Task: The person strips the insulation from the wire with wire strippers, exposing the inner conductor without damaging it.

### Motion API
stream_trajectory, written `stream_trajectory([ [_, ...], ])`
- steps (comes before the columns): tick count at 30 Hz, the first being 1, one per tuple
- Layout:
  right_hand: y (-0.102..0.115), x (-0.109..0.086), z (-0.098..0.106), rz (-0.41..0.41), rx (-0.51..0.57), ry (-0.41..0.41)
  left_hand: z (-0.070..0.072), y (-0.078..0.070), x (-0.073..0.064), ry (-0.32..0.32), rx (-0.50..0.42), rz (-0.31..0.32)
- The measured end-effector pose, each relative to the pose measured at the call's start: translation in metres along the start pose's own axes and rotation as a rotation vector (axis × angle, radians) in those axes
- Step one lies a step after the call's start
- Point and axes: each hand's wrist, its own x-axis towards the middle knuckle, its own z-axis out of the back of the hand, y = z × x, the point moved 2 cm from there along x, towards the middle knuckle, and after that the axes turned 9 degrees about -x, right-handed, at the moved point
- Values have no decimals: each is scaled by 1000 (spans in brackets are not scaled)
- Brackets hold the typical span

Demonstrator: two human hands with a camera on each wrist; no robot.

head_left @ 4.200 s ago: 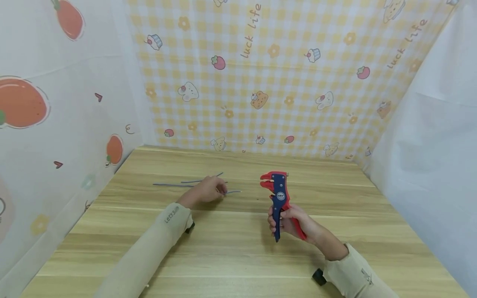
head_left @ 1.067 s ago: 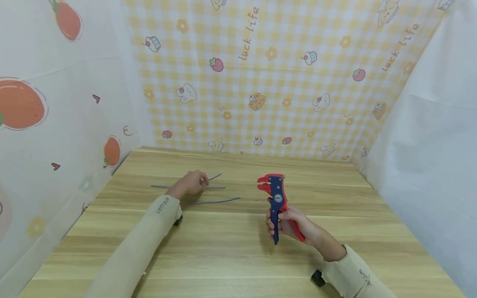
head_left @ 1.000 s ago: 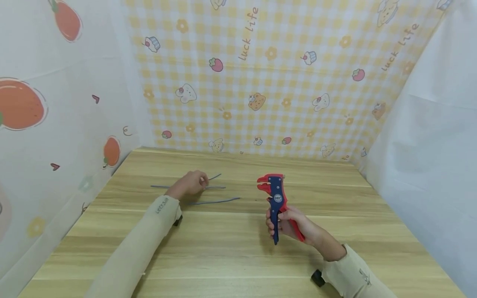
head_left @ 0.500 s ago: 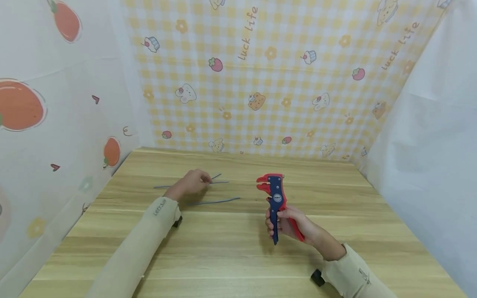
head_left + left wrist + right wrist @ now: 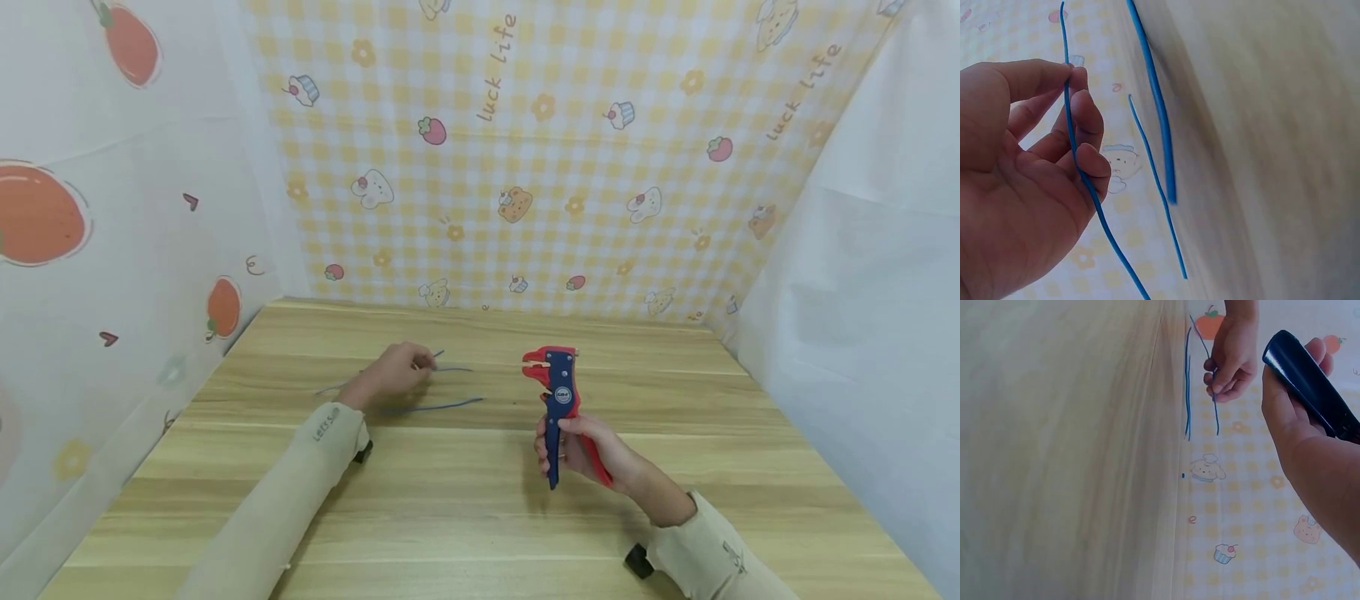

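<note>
Between thumb and fingertips my left hand (image 5: 401,368) pinches a thin blue wire (image 5: 1105,228), raised off the table; its right end shows past the fingers in the head view. Two more blue wires lie on the table: the nearer wire (image 5: 442,407) in front of this hand, and the farther wire (image 5: 439,354) partly hidden behind it. My right hand (image 5: 600,450) grips the handles of a red and dark blue wire stripper (image 5: 561,383), held upright with its red jaws apart and pointing left. Nothing sits in those jaws.
A wood-grain table (image 5: 480,517) spreads under both hands. Yellow checked cloth (image 5: 547,150) stands along its back, with white cloth (image 5: 862,292) on the right and fruit-printed cloth (image 5: 165,275) on the left. A tiny blue bit (image 5: 1183,475) lies on the table.
One wire, earlier by my left hand, now lies nearer on the table. The left hand shifted left, took up another wire and raised it, moving slightly right. The right hand kept the stripper almost still.
</note>
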Motion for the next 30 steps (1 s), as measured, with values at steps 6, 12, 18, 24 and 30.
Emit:
stream_trajectory([
  [6, 0, -2, 1, 16, 21, -21, -6, -11, -1, -11, 3, -33],
  [12, 1, -2, 1, 38, 6, -39, -10, -19, 2, -18, 12, -78],
  [18, 1, -2, 1, 42, -8, -47, -11, -24, 1, -24, 12, -98],
  [24, 1, -2, 1, 51, -17, -56, -12, -30, -1, -37, -10, -129],
  [30, 2, -2, 0, 73, -10, -41, -15, -39, -3, -55, -22, -162],
])
